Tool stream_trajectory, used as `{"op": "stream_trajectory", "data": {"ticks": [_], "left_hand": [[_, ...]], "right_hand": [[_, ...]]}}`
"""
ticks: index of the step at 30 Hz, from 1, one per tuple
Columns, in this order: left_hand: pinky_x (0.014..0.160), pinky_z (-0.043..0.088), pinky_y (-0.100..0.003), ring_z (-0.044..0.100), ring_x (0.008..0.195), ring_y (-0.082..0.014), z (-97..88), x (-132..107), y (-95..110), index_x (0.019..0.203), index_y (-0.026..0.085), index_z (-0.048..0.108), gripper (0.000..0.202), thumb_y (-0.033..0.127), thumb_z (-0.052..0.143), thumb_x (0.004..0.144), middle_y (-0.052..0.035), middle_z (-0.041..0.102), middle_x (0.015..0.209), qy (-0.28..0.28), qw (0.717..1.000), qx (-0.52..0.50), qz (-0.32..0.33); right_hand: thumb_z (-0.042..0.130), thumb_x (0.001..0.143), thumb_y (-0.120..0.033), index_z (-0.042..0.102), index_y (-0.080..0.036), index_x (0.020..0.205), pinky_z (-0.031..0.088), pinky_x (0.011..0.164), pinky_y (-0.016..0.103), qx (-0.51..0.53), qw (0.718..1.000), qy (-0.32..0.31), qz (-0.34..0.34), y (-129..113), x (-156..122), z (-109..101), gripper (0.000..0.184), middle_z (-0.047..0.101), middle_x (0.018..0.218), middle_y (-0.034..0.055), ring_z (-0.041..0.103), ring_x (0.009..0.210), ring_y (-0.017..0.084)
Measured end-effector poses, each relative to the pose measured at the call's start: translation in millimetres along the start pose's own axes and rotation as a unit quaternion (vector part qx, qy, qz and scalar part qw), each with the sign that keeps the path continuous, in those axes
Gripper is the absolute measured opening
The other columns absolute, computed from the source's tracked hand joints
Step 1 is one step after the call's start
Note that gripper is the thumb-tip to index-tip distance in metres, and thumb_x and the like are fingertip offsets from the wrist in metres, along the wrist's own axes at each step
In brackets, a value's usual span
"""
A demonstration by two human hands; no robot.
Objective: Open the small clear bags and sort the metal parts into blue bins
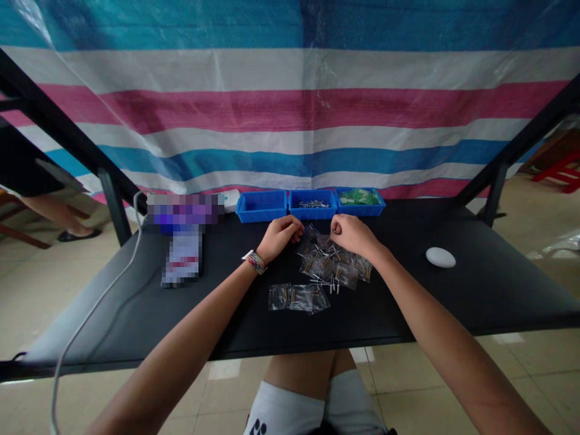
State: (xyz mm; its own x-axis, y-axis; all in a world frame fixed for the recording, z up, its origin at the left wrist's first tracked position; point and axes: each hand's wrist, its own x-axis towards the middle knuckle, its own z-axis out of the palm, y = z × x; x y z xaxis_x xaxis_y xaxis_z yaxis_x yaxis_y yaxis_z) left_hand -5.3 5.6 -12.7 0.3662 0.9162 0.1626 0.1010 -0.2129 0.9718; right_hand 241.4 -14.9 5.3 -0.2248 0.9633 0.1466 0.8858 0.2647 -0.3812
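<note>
My left hand [277, 237] is closed, fingertips pinched together at the left edge of a pile of small clear plastic bags [347, 275]. Whatever those fingertips hold is too small to name. Across the pile, my right hand [354, 235] is also closed in a pinch, with a small dark or metallic bit showing at its fingertips. Brass-coloured screws show inside the bags, and loose silvery screws or nails [333, 286] lie among them. Nearer to me are more clear bags [299, 298] with brass-coloured pieces inside.
Behind my hands stand three joined blue bins: a left bin [261, 214], a middle bin [312, 213] holding silvery metal pieces, and a right bin [360, 209] with green packets. A white oval object [440, 257] lies right. A white cable [97, 296] crosses the black table's left side.
</note>
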Motion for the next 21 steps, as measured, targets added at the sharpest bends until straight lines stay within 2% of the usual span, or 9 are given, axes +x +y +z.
{"op": "stream_trajectory", "data": {"ticks": [6, 14, 21], "left_hand": [[0.057, 0.049, -0.022, 0.062, 0.062, -0.0124, -0.9, 0, -2, 0.082, 0.016, 0.067, 0.017, 0.03, 0.06, 0.086, -0.0022, 0.066, 0.073, 0.001, 1.0, 0.003, -0.005], [0.059, 0.05, -0.022, 0.062, 0.063, -0.012, -1.0, 0, -4, 0.082, 0.015, 0.067, 0.017, 0.03, 0.059, 0.085, -0.0023, 0.067, 0.074, -0.01, 1.0, 0.008, -0.008], [0.06, 0.05, -0.022, 0.062, 0.064, -0.0117, -0.8, -2, -2, 0.082, 0.015, 0.067, 0.015, 0.028, 0.059, 0.085, -0.0025, 0.067, 0.075, -0.017, 1.0, 0.006, -0.015]], "right_hand": [[0.067, 0.086, -0.013, 0.068, -0.02, 0.088, 0.039, 0.068, 0.028, 0.001, 0.999, 0.045, -0.023, 1, 2, 5, 0.008, 0.067, 0.09, 0.0034, 0.061, 0.076, 0.017], [0.065, 0.088, -0.011, 0.069, -0.02, 0.09, 0.041, 0.069, 0.028, -0.003, 0.998, 0.046, -0.05, 5, 3, 7, 0.01, 0.065, 0.092, 0.004, 0.06, 0.074, 0.017], [0.067, 0.088, -0.01, 0.07, -0.02, 0.093, 0.044, 0.074, 0.029, -0.001, 0.998, 0.052, -0.044, 9, 5, 11, 0.012, 0.067, 0.095, 0.0055, 0.063, 0.079, 0.018]]}}
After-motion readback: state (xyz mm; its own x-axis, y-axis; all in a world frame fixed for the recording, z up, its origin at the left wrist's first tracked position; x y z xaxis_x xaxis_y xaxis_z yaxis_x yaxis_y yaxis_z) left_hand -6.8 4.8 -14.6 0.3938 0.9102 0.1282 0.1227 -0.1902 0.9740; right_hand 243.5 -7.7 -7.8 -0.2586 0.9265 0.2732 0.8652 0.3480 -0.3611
